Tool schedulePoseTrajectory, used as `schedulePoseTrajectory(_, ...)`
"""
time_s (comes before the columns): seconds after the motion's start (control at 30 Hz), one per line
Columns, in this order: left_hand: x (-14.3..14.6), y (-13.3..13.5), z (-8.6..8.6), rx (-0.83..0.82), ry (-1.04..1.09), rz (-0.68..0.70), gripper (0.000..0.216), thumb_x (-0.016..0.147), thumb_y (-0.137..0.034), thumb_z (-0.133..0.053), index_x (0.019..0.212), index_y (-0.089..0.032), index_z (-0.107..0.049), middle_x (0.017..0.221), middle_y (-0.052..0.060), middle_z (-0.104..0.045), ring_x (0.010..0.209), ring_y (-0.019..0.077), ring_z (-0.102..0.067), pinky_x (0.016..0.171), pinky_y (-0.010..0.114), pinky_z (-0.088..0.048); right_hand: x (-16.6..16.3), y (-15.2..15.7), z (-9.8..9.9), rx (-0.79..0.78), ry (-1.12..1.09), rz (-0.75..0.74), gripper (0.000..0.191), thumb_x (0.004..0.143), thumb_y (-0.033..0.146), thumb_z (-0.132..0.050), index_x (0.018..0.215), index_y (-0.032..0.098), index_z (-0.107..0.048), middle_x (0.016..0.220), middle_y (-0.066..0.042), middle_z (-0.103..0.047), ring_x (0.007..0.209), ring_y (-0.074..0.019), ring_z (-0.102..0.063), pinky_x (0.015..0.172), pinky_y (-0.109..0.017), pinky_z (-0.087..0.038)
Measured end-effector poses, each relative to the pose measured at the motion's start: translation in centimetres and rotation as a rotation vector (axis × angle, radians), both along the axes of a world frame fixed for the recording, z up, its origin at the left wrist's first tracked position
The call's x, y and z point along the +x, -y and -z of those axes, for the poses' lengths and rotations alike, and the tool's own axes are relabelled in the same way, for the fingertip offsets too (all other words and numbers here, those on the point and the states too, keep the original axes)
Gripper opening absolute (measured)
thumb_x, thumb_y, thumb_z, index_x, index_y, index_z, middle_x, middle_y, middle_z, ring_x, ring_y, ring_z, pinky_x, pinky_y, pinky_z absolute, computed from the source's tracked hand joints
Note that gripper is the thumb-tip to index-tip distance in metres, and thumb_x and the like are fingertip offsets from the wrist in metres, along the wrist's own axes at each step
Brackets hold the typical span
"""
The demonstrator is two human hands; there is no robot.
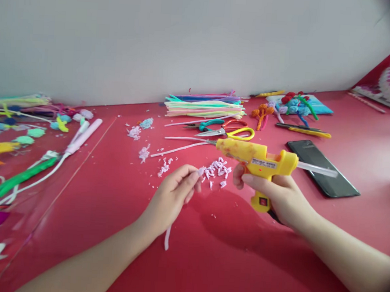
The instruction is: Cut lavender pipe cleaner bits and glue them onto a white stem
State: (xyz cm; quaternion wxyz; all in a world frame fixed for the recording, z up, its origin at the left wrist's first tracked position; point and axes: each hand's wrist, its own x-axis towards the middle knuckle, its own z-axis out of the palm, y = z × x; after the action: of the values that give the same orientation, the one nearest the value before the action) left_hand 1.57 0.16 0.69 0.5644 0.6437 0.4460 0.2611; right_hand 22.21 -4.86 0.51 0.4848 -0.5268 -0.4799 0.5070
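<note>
My left hand [175, 189] is closed in a pinch on a pale lilac pipe cleaner [167, 239]. Its stem hangs out below the palm, and a lilac tip shows at the fingertips. Wrapped round the handle of a yellow hot glue gun [257, 156] is my right hand [278, 190]. The gun's nozzle points left, and a clear glue stick [317, 169] sticks out of its back. Just beyond my left fingertips lies a small heap of short lilac pipe cleaner pieces [218, 167] on the red table [181, 268].
Yellow-handled scissors [238, 133] and teal-handled pliers [211, 124] lie behind the gun. A bundle of pipe cleaners [204, 107] rests by the wall. A black phone [324, 169] is at right. Fluff piles [134, 132], a green stick-like item [26, 176] and white cords occupy the left.
</note>
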Motion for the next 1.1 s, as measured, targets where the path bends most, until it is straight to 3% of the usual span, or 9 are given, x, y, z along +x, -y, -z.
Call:
schedulePoseTrajectory(0.17,-0.6,-0.7,0.4,0.115,0.014,-0.164,0.025,0.089,-0.040,-0.043,0.080,-0.018,-0.053,0.068,-0.002,-0.049,0.058,0.0088,-0.043,0.053,0.018,-0.036,0.2,0.5,0.4,0.000,0.052,-0.119,0.028,0.082,0.049,-0.053,0.080,0.023,-0.063,0.084,-0.004,-0.065,0.083,-0.0209,-0.058,0.077,-0.033,-0.045)
schedulePoseTrajectory(0.67,-0.8,-0.4,1.1,0.201,-0.045,-0.157,0.028,0.089,-0.042,-0.043,0.077,-0.019,-0.055,0.066,-0.001,-0.051,0.063,0.0102,-0.046,0.056,0.019,-0.038,0.2,0.5,0.6,0.007,0.197,-0.146,0.043,0.083,0.057,-0.045,0.062,0.020,-0.051,0.061,-0.001,-0.050,0.057,-0.0130,-0.047,0.052,-0.026,-0.039)
schedulePoseTrajectory(1.1,-0.8,-0.2,0.7,0.190,-0.020,-0.151,0.028,0.089,-0.041,-0.044,0.074,-0.020,-0.054,0.065,-0.002,-0.050,0.064,0.0095,-0.047,0.062,0.020,-0.041,0.2,0.5,0.8,-0.048,0.196,-0.134,0.050,0.081,0.062,-0.044,0.057,0.018,-0.046,0.054,0.001,-0.043,0.048,-0.0090,-0.037,0.045,-0.024,-0.031)
